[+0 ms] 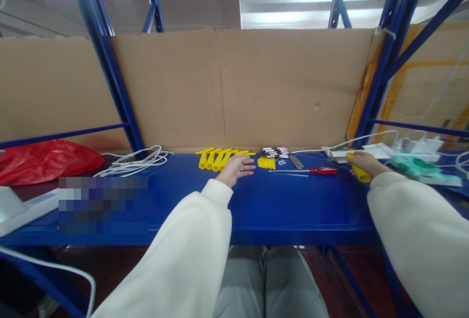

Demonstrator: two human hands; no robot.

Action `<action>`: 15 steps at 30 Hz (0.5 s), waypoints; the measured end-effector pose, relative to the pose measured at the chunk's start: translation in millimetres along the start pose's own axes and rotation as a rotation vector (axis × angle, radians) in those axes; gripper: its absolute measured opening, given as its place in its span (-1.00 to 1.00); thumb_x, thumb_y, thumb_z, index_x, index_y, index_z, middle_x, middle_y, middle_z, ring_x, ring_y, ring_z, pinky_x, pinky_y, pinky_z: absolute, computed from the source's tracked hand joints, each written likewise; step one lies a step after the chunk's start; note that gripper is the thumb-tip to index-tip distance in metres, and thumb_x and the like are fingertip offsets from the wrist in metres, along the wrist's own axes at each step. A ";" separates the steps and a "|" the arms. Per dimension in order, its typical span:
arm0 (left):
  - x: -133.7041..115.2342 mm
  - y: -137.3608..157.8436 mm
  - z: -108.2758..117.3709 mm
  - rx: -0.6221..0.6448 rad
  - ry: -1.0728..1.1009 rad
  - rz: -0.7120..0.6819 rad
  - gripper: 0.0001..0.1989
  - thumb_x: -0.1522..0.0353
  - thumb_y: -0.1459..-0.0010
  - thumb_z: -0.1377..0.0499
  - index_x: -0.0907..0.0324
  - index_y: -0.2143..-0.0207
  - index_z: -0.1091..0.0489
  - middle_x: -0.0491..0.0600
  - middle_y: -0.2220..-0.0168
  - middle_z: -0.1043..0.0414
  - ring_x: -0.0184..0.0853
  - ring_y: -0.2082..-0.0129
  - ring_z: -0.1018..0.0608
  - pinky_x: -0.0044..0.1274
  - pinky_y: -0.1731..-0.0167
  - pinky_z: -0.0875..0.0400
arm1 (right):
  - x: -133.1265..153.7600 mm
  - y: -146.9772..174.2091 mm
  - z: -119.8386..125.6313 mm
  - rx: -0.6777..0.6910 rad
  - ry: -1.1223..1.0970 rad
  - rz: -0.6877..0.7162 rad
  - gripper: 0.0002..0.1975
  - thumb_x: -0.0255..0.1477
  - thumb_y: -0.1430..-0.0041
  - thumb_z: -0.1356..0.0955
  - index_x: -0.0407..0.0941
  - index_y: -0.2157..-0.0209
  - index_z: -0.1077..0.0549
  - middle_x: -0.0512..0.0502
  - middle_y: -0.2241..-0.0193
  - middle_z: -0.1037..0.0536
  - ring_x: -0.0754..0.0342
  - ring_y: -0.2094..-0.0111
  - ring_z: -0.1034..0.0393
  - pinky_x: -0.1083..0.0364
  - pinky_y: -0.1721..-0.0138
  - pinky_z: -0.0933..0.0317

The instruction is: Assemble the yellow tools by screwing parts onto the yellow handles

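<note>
My left hand (237, 169) reaches over the blue tabletop with its fingers apart, holding nothing. It is close to a row of yellow T-shaped plastic handles (209, 159) and hides part of some of them. Off to the right, my right hand (371, 163) is closed around a yellow plastic handle (362, 175), whose lower end sticks out below the fingers. Between my hands lie several small yellow plastic pieces (266, 162), black-and-white pieces (274, 152), tiny screws (281, 161), grey metal strips (296, 162) and a screwdriver with a red handle (323, 171).
A red plastic bag (47, 161) and coiled white cable (141, 161) lie at the left. White power strips (421, 147) and a green-and-white packet (421, 167) are at the right. A cardboard panel (286, 88) stands behind, between blue metal posts (381, 78).
</note>
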State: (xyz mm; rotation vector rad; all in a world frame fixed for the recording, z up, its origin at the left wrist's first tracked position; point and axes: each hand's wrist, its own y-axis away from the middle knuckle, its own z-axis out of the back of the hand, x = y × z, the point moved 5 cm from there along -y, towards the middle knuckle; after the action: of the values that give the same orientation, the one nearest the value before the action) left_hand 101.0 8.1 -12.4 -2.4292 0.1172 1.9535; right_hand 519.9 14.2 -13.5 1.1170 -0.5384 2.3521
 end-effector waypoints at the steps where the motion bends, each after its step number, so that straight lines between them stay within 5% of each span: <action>1: 0.7 -0.7 0.5 0.005 0.003 0.001 -0.81 0.48 -0.25 -0.08 0.29 0.10 -0.37 0.20 0.10 -0.53 -0.40 0.48 -0.58 -0.58 0.50 -0.48 | -4.5 -4.0 -4.0 0.027 -0.018 -0.026 -0.42 -0.52 -0.09 -0.34 -0.11 -0.19 -0.29 -0.12 0.50 -0.49 0.03 0.66 -0.36 0.08 0.67 -0.31; 4: 2.4 -3.8 2.9 0.010 0.011 -0.003 -0.80 0.47 -0.25 -0.08 0.29 0.08 -0.37 0.20 0.10 -0.53 -0.38 0.46 -0.60 -0.56 0.48 -0.49 | -5.1 -12.5 -12.2 0.087 0.108 -0.017 -0.39 -0.53 -0.11 -0.31 -0.20 -0.24 -0.24 -0.23 0.38 -0.55 -0.01 0.56 -0.44 0.06 0.57 -0.35; 7: 3.3 -5.8 3.9 0.020 0.014 -0.003 -0.79 0.46 -0.24 -0.08 0.28 0.07 -0.37 0.20 0.10 -0.54 -0.35 0.44 -0.61 -0.55 0.46 -0.51 | 6.5 -16.1 -16.7 0.131 0.516 0.106 -0.49 -0.54 -0.18 -0.29 -0.35 -0.17 -0.32 -0.42 0.19 -0.56 -0.10 0.27 -0.53 0.08 0.34 -0.37; 10: 2.9 -5.0 3.2 0.026 0.012 -0.001 -0.81 0.46 -0.25 -0.08 0.28 0.09 -0.37 0.19 0.10 -0.54 -0.36 0.45 -0.60 -0.56 0.49 -0.49 | 16.1 -14.0 -21.4 0.149 0.769 0.180 -0.60 -0.59 -0.20 -0.25 -0.42 -0.06 -0.42 -0.55 0.01 -0.49 -0.19 -0.03 -0.42 0.05 0.09 -0.29; 15: 2.0 -2.9 0.9 0.037 0.003 0.003 -0.81 0.48 -0.24 -0.08 0.27 0.11 -0.38 0.17 0.11 -0.55 -0.38 0.46 -0.59 -0.59 0.52 -0.48 | 23.7 1.8 -27.3 0.025 1.004 0.230 -0.55 -0.64 -0.28 -0.09 -0.35 -0.08 -0.42 -0.52 -0.11 -0.41 -0.24 -0.15 -0.30 -0.20 -0.07 -0.14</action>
State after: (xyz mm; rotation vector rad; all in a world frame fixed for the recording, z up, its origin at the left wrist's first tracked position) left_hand 100.7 11.0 -14.6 -2.4113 0.1558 1.9310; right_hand 489.2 33.3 -11.0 -0.2123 -0.2540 2.7128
